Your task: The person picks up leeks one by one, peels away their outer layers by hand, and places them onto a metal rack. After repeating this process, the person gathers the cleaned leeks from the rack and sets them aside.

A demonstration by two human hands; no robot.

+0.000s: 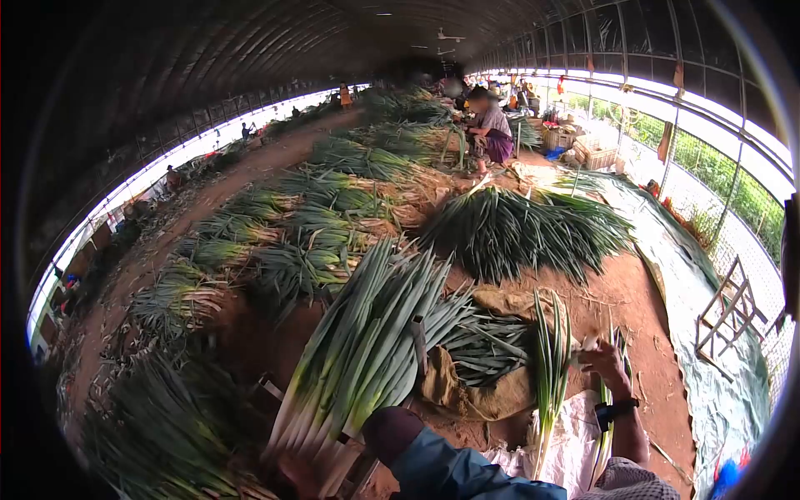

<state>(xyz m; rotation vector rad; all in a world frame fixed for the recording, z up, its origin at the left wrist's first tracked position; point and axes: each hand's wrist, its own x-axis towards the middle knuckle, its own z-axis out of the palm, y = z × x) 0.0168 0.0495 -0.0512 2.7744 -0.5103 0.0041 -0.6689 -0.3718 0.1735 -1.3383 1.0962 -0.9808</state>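
Note:
My right hand (pixel 607 360), with a black band on the wrist, grips the leaves of a leek (pixel 611 433) that hangs down past my forearm. A second small bunch of leeks (pixel 550 367) stands upright just left of that hand, touching its fingers. My left arm in a blue sleeve (pixel 442 468) reaches towards the white ends of a big stack of trimmed leeks (pixel 367 342) on a wooden frame. My left hand (pixel 292 472) shows only partly at the bottom edge beneath those ends, and its grip is hidden.
Several heaps of leeks (pixel 517 229) cover the red earth floor of a long tunnel greenhouse. A seated person (pixel 490 129) works at the far end. Burlap sacking (pixel 483 396) lies ahead of me, a grey tarp (pixel 692 283) and a wooden frame (pixel 729 312) to the right.

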